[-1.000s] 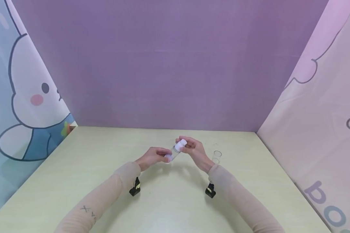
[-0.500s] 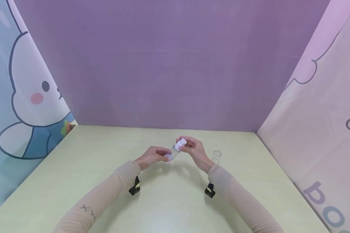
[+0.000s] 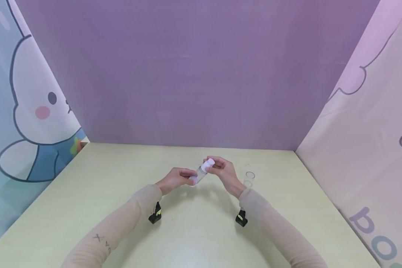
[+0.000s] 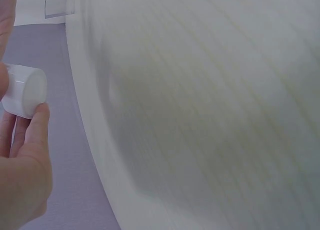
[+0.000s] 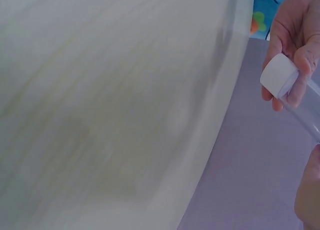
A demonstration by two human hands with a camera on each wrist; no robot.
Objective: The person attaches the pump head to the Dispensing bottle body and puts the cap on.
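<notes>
Sleeves: pale cloth is worn over both forearms, with dark lettering shown on the left one.
Wrist gear: a small black device is seen under the left wrist, and another black unit under the right.
Left hand: the white cap is being pinched at the lower end of the tube.
Right hand: the white upper piece is gripped between thumb and fingers.
Clear tube: it is held above the table, tilted, between both hands, its higher end to the right; whether the upper piece is fully seated cannot be told.
Clear glass: upright on the table, it is placed just beyond the right wrist.
Side cloths: a cartoon-printed curtain is hung at left, a pale curtain at right.
Backdrop: plain purple is stretched behind the table.
</notes>
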